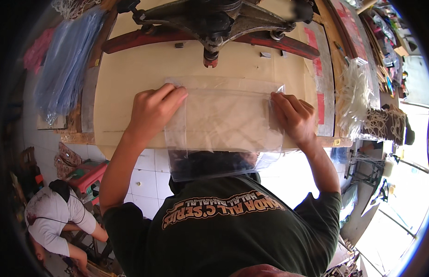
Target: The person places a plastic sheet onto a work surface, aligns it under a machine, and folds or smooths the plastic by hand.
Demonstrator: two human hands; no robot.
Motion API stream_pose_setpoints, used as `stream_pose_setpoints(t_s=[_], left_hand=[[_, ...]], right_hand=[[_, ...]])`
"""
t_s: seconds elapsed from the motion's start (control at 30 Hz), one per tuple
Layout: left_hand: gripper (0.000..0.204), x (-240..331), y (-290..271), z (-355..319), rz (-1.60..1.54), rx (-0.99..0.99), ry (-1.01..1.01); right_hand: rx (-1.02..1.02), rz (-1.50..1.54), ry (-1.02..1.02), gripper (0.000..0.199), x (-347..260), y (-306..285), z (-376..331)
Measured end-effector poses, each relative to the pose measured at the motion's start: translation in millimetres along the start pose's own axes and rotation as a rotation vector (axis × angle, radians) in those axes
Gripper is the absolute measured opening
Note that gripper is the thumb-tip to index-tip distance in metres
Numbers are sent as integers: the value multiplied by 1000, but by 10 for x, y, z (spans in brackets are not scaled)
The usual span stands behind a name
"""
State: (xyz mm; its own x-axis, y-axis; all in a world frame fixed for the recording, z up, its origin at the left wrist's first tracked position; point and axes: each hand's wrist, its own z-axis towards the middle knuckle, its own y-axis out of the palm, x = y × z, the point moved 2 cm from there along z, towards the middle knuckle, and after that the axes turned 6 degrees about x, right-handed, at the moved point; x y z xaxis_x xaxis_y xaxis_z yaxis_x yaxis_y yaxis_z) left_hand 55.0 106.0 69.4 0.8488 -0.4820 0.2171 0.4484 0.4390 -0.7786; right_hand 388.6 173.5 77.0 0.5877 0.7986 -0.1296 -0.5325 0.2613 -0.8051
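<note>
A clear plastic pouch (226,113) is stretched between my hands, its near part hanging past the table's front edge. At its far left corner my left hand (160,105) is closed in a pinch. The far right corner is gripped the same way by my right hand (294,115). Beneath the pouch is a tan sheet-covered work surface (126,83). Just beyond the pouch, the red-tipped metal press head (211,57) points down toward the surface, apart from the plastic.
A red bar (145,40) spans the table under the metal frame. Bluish plastic sheets (69,64) hang at the left edge; white strands (355,94) lie at the right. Small dark pieces (265,55) rest on the surface. Another person (62,214) bends at lower left near a red stool (89,175).
</note>
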Motion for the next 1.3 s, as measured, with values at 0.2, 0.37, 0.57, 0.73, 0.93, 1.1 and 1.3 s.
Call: stream_pose_setpoints(t_s=[0.2, 0.37, 0.57, 0.73, 0.93, 1.1, 1.3], left_hand=[[10, -40, -5, -24, 2, -48, -34], [5, -121, -103, 64, -142, -64, -83], [5, -83, -103, 135, -66, -127, -130], [7, -129, -95, 252, -85, -266, -181], [5, -161, -52, 150, -114, -159, -92], [20, -155, -30, 36, -56, -46, 46], [34, -161, -48, -11, 26, -44, 225]], right_hand=[[68, -1, -2, 26, 5, 40, 34], [56, 39, 120, 19, 3, 39, 15], [-4, 28, 226, 12, -51, 8, 72], [19, 9, 174, 18, -32, 26, 56], [30, 15, 26, 29, 26, 18, 63], [-111, -82, -176, 37, 132, -59, -27], [-127, -38, -238, 44, 131, -127, -47]])
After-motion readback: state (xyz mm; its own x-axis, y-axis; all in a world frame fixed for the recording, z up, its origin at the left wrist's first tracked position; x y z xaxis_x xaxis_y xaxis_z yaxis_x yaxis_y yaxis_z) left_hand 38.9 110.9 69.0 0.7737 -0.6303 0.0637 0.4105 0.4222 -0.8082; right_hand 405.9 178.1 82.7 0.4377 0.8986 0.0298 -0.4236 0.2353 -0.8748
